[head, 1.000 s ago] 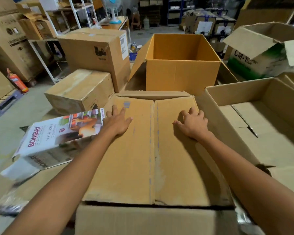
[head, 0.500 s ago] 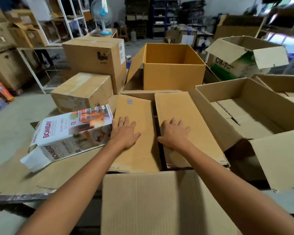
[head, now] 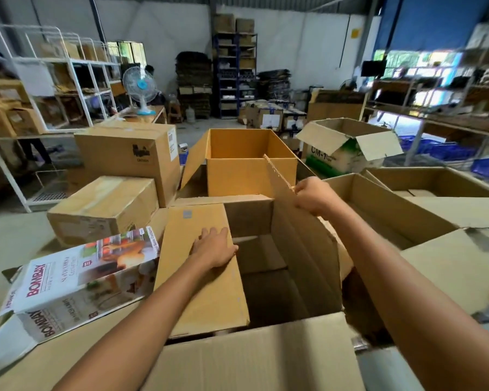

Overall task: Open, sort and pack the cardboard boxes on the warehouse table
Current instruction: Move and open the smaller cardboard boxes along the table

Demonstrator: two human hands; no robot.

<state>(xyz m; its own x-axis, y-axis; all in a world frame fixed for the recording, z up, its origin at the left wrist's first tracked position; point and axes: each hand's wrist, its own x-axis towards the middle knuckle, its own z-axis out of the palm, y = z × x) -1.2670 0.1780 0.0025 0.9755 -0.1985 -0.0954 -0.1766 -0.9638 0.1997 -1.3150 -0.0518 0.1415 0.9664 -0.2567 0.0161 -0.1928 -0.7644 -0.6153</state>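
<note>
Warehouse shelving (head: 68, 80) and stacked cartons fill the back of the room, with a fan (head: 139, 87) on a bench, and the near table is crowded with brown cardboard. Directly in front of the person sits the box (head: 249, 218), plain corrugated board with its top half open. Its inside is dark, and I cannot tell whether anything lies in it.

The left hand (head: 213, 246) lies flat on the left flap (head: 203, 277), fingers straight and thumb at the inner edge, grasping nothing. The right hand (head: 314, 197) is curled over the top edge of the right flap (head: 294, 221), pinching it, and that flap stands almost upright.

The box looks light for its bulk. Its panels should be stiff across the flutes but fold readily at the score lines. The surface is matt and dry, so it should not slip. The flap's raw edge is ragged, and a pull at one corner may crease or tear it, so a hold nearer mid-edge seems safer. To shift the whole box, the walls or base would serve better than the flaps.

A glossy white printed carton (head: 76, 280) lies just left of the box. An open orange box (head: 251, 176) stands behind, and two sealed boxes (head: 105, 204) sit further left
</note>
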